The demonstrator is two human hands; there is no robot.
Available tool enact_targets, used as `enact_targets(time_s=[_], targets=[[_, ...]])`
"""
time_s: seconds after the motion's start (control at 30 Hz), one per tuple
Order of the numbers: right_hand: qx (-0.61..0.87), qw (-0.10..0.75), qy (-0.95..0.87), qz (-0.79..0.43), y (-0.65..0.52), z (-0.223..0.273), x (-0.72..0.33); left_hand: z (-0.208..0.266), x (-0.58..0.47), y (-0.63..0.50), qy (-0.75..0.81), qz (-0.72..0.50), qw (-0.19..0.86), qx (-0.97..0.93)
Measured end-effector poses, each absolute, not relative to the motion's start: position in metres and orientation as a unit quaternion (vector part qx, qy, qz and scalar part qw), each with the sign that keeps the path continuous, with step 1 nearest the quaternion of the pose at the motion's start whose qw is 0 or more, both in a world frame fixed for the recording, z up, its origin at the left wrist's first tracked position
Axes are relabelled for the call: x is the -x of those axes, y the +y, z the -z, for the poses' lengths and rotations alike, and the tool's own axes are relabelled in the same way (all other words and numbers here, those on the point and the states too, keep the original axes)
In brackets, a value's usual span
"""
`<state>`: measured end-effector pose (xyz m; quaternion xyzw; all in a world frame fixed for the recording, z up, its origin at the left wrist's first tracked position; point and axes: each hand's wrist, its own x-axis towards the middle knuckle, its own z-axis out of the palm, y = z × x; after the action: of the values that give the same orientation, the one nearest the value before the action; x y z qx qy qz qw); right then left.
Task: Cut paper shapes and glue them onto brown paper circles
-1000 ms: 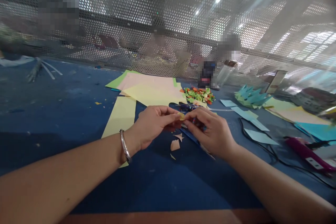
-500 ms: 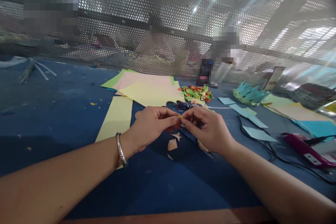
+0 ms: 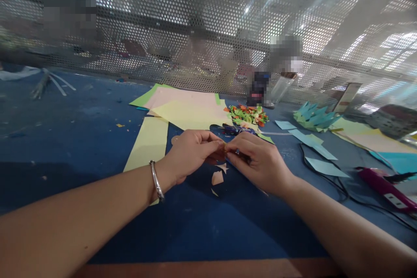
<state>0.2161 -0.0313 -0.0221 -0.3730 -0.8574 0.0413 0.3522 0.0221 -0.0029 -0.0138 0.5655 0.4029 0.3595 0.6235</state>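
Over the blue table, my left hand (image 3: 192, 154) and my right hand (image 3: 262, 158) meet fingertip to fingertip. Thumb and forefinger of each pinch a tiny yellowish piece (image 3: 225, 147), which looks like paper; the fingers hide most of it. Below them lie pinkish paper scraps (image 3: 217, 177). Just behind the fingers rests a dark blue tool (image 3: 239, 130) with a clear stick reaching right, partly covered. A heap of small green and orange paper pieces (image 3: 248, 115) sits beyond it.
Coloured paper sheets (image 3: 185, 100) lie behind my hands, with a pale yellow strip (image 3: 148, 143) at left. To the right are light blue paper pieces (image 3: 325, 167), a spiky blue paper form (image 3: 316, 116), a magenta power strip (image 3: 387, 190) and black cable. A perforated metal screen (image 3: 146, 17) stands behind.
The view has shifted slightly, so the table things appear a little further right. My right hand's fingers have curled closer over the small piece, which both hands still pinch.
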Motion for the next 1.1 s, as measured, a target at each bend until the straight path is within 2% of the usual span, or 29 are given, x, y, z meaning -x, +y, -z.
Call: enact_targets(time_s=[0.13, 0.47, 0.9, 1.1], targets=[[0.368, 0.341, -0.864, -0.036, -0.03, 0.024, -0.214, 0.014, -0.023, -0.004, 0.416, -0.36, 0.609, -0.571], [0.403, 0.371, -0.833, -0.074, -0.033, 0.02, -0.214, 0.01, -0.022, -0.003, 0.37, -0.378, 0.656, -0.539], [0.458, 0.378, -0.789, -0.16, -0.036, 0.018, -0.213, 0.016, -0.012, 0.005, 0.366, -0.341, 0.512, -0.698], [0.463, 0.39, -0.775, -0.181, -0.036, 0.018, -0.212, 0.013, -0.014, 0.002, 0.362, -0.348, 0.528, -0.685]])
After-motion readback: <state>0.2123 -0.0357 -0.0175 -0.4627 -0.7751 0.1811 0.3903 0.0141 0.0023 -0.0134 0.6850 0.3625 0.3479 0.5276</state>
